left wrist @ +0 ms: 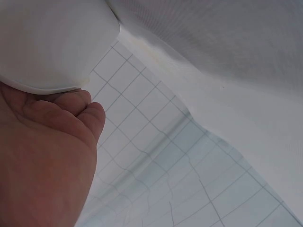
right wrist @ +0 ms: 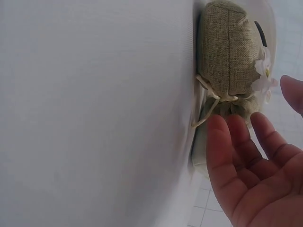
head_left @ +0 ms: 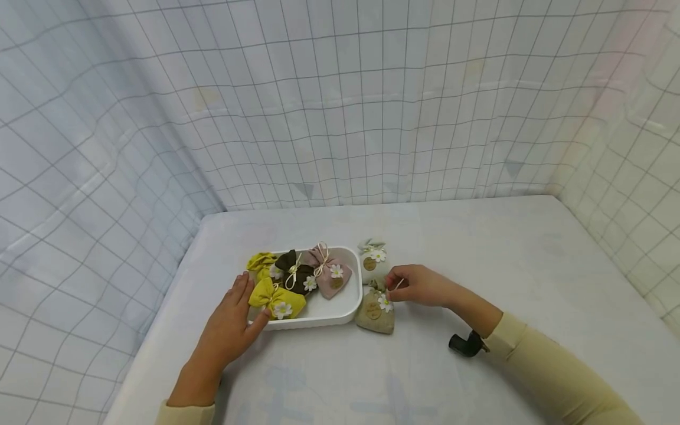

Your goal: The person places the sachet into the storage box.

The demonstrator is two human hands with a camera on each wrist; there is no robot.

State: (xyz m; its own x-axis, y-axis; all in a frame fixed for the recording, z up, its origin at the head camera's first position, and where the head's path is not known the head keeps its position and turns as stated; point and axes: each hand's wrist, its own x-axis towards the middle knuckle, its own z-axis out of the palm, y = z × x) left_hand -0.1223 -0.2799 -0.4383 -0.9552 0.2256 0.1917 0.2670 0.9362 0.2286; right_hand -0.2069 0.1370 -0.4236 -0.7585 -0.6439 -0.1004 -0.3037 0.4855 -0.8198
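Note:
A white tray (head_left: pixel 319 306) holds several small drawstring cloth sachets with white flowers. My left hand (head_left: pixel 227 321) holds its left end, fingers along the outer wall and thumb over the front rim beside a yellow sachet (head_left: pixel 287 298). In the left wrist view, bent fingers touch below the tray's edge (left wrist: pixel 42 89). A tan sachet (head_left: pixel 374 317) lies just right of the tray. My right hand (head_left: pixel 425 285) is at its tied neck. The right wrist view shows thumb and fingers spread, fingertips near the gathered neck of the tan sachet (right wrist: pixel 227 52).
A pale sachet (head_left: pixel 375 268) lies behind the tan one, beside the tray. Inside the tray are a dark sachet (head_left: pixel 293 277), a pink sachet (head_left: pixel 330 274) and another yellow sachet (head_left: pixel 261 261). Gridded white curtains (head_left: pixel 340 118) surround the white-covered table (head_left: pixel 478 248).

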